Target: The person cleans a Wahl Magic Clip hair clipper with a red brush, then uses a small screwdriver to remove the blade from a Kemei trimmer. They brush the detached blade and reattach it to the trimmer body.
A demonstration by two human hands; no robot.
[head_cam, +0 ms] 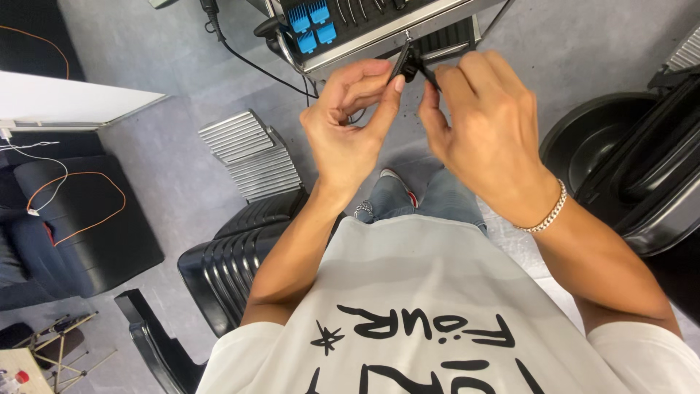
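I see my left hand (pixel 348 120) and my right hand (pixel 487 124) up close together in front of me, and both pinch the same small black thing (pixel 413 66). My left fingers (pixel 379 109) are curled in, with the thumb and first finger tight on its left end. My right fingers (pixel 437 109) are bent too and grip its right end. The small black thing sits between my two hands, up high, just in front of the edge of a metal tray (pixel 379 36). It is too small for me to tell what it is. On my right wrist I wear a silver bracelet (pixel 548 211). The tray holds blue plastic pieces (pixel 310 25) and a row of thin dark tools. A black cable (pixel 248 58) runs down from near the tray over the grey floor (pixel 175 168). Below my hands I see my blue jeans (pixel 426 197) and my white shirt (pixel 408 292) with black marks on it. To my left stands a black chair (pixel 233 255) with a ribbed silver footrest (pixel 251 157) just past it. To my right is a round black basin (pixel 590 138).
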